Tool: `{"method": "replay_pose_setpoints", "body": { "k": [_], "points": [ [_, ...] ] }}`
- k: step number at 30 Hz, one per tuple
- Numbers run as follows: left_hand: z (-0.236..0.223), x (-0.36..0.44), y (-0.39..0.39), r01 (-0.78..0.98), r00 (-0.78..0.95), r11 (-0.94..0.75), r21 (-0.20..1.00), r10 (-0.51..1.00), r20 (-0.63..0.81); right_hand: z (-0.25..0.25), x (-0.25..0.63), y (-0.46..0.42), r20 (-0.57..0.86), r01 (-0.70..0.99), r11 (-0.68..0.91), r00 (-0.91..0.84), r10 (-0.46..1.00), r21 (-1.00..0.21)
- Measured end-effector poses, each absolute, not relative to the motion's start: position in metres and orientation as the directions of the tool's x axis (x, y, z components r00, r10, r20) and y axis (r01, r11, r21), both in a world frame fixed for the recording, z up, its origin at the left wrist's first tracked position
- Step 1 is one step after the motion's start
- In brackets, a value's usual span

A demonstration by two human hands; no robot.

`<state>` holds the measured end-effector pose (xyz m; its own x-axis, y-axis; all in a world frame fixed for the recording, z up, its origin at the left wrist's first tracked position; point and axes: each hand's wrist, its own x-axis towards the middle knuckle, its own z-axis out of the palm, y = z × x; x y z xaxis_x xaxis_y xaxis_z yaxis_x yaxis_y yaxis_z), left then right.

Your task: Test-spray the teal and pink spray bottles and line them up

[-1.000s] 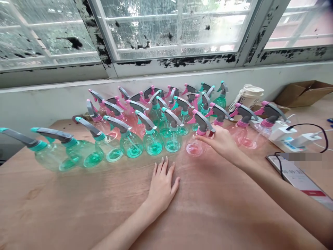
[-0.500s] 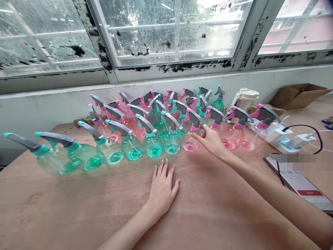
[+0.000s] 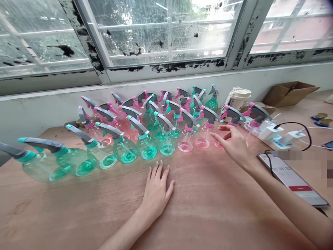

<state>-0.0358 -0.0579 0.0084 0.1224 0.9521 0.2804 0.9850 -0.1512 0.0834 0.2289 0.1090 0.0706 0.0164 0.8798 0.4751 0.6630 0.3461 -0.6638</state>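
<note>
My left hand (image 3: 157,191) lies flat on the wooden table with its fingers spread, just in front of the row of spray bottles. A green spray bottle (image 3: 167,147) stands nearest its fingertips. My right hand (image 3: 234,144) is raised with thumb and index finger apart, in front of a pink spray bottle (image 3: 235,116) that it partly hides. Whether it touches that bottle is unclear. Left of this hand stand two more pink spray bottles, one at the middle (image 3: 185,145) and one beside it (image 3: 202,141). Another pink spray bottle (image 3: 256,121) ends the row at the right.
More green and pink spray bottles crowd behind the front row, below the window. At right are a white cup (image 3: 239,95), an open cardboard box (image 3: 287,93), a power strip with chargers (image 3: 275,139) and a phone (image 3: 288,178) showing a timer.
My right hand has moved right, from the front-row pink bottle nearest the green ones to one farther along. My left hand stays flat on the table. The view has shifted slightly.
</note>
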Motion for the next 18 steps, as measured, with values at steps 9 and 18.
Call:
{"method": "replay_pose_setpoints", "body": {
  "k": [9,18],
  "points": [
    [0.006,-0.039,-0.057,0.984,0.113,-0.148,0.094,0.944,0.308,0.069,0.204,0.126,0.386,0.763,0.271,-0.032,0.922,-0.586],
    [0.005,-0.038,-0.055,0.985,0.12,-0.154,0.08,0.938,0.325,0.093,0.232,0.031,0.342,0.833,0.29,-0.13,0.931,-0.471]
  ]
}}
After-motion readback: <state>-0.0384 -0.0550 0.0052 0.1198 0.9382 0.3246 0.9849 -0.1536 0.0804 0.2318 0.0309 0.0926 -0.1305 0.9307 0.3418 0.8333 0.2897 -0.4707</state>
